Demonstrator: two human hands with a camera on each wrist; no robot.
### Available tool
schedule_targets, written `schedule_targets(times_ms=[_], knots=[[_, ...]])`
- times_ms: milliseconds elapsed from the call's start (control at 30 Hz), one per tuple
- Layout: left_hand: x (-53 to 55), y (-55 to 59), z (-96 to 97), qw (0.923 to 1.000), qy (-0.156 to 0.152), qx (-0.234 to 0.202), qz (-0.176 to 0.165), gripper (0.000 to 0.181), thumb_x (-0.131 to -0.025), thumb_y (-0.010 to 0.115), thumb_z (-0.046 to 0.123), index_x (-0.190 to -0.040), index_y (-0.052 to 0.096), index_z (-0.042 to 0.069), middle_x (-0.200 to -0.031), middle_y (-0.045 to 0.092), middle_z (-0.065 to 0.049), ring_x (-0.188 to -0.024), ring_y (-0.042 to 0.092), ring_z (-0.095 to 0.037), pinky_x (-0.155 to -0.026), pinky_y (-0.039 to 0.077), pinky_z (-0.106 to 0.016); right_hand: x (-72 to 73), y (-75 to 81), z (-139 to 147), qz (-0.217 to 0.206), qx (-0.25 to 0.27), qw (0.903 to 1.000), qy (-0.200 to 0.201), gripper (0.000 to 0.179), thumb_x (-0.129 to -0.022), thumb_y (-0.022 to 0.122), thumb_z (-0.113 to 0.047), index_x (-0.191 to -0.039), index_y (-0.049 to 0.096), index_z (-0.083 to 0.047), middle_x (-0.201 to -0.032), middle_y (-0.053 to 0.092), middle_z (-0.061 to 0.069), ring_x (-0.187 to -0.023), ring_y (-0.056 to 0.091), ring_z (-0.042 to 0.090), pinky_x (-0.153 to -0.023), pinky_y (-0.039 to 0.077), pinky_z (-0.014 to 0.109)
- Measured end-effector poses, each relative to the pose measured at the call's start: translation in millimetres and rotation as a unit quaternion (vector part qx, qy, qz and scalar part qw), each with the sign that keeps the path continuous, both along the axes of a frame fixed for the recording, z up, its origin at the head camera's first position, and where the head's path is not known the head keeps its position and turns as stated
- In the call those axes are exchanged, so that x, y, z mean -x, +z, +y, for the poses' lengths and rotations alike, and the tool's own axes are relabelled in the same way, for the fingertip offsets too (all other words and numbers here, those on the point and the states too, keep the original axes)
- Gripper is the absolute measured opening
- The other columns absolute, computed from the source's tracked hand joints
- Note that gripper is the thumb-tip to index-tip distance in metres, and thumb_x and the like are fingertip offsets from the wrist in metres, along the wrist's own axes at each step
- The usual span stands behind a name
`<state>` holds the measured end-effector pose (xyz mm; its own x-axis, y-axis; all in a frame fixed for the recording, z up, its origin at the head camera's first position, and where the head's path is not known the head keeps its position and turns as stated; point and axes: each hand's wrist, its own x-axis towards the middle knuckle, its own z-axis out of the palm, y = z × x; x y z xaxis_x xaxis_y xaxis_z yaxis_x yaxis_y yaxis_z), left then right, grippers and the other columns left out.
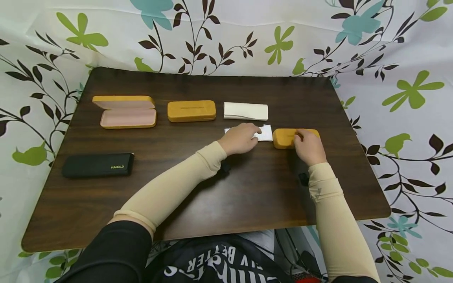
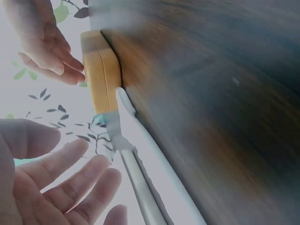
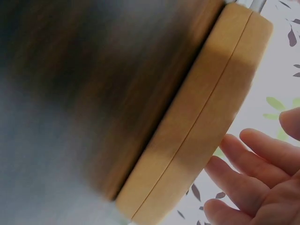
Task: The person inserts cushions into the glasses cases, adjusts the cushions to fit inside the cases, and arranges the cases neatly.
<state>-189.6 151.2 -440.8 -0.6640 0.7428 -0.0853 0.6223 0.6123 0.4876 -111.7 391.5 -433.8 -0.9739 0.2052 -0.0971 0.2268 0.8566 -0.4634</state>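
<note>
A yellow glasses case (image 1: 283,138), closed, lies at the right of the table; its lid seam shows in the right wrist view. My right hand (image 1: 309,147) is over its right part, fingers loosely bent and gripping nothing. In the right wrist view the fingertips (image 3: 218,164) are at the case's upper edge; whether they touch is hard to tell. My left hand (image 1: 240,138) hovers over a flat white folded piece (image 1: 265,133), partly hiding it. The left wrist view shows those fingers (image 2: 101,171) spread and apart from it. The white piece's right end lies close beside the case.
Behind the white piece lies a cream folded case (image 1: 245,111). Left of it are a second closed yellow case (image 1: 191,111) and an open yellow one (image 1: 129,118) with pink lining. A black case (image 1: 98,165) lies front left on the dark wooden table (image 1: 198,212).
</note>
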Motion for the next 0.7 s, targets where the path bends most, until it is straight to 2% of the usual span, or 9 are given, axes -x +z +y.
schedule_targets(times_ms=[133,367,600,667,700], knots=[[2.0,1.6,-12.8,0.9996,0.028,0.005,0.005,0.040,-0.103,0.046,0.019,-0.140,0.060,0.012,-0.143,0.057,-0.004,-0.131,0.053,-0.023,-0.097,0.050,-0.040,10.1,1.3,-11,-0.003,0.008,0.9998,0.017,0.046,-0.108,0.040,-0.019,-0.146,0.047,0.007,-0.147,0.048,0.030,-0.135,0.044,0.047,-0.110,0.036,0.061],[5.4,-0.4,-34.4,0.9975,0.063,-0.001,-0.032,0.042,-0.104,0.046,0.019,-0.142,0.057,0.006,-0.144,0.056,-0.010,-0.134,0.050,-0.026,-0.106,0.044,-0.038,25.7,2.6,-29,-0.020,0.010,0.9988,0.043,0.048,-0.108,0.038,-0.021,-0.146,0.048,0.006,-0.147,0.048,0.030,-0.130,0.048,0.048,-0.104,0.041,0.060],[7.3,-0.8,-57.7,0.9929,0.104,-0.005,-0.057,0.043,-0.105,0.045,0.018,-0.144,0.054,0.003,-0.144,0.054,-0.013,-0.133,0.050,-0.027,-0.108,0.043,-0.037,41.9,4.9,-44,-0.061,0.001,0.9948,0.082,0.047,-0.109,0.039,-0.021,-0.146,0.049,0.007,-0.146,0.049,0.030,-0.136,0.043,0.048,-0.109,0.036,0.062],[8.5,-0.6,-63.3,0.9914,0.112,-0.009,-0.067,0.042,-0.104,0.045,0.016,-0.142,0.055,0.000,-0.142,0.055,-0.015,-0.128,0.054,-0.026,-0.107,0.044,-0.037,46.2,6.1,-49,-0.077,-0.003,0.9927,0.092,0.047,-0.109,0.038,-0.021,-0.145,0.050,0.007,-0.146,0.049,0.030,-0.135,0.044,0.048,-0.109,0.037,0.062],[9.0,-0.3,-66.0,0.9904,0.116,-0.010,-0.074,0.042,-0.103,0.045,0.016,-0.139,0.056,-0.002,-0.140,0.057,-0.016,-0.123,0.056,-0.025,-0.105,0.045,-0.037,48.5,6.6,-51,-0.087,-0.006,0.9915,0.097,0.046,-0.109,0.037,-0.021,-0.141,0.055,0.006,-0.141,0.053,0.030,-0.131,0.048,0.048,-0.106,0.040,0.061]])
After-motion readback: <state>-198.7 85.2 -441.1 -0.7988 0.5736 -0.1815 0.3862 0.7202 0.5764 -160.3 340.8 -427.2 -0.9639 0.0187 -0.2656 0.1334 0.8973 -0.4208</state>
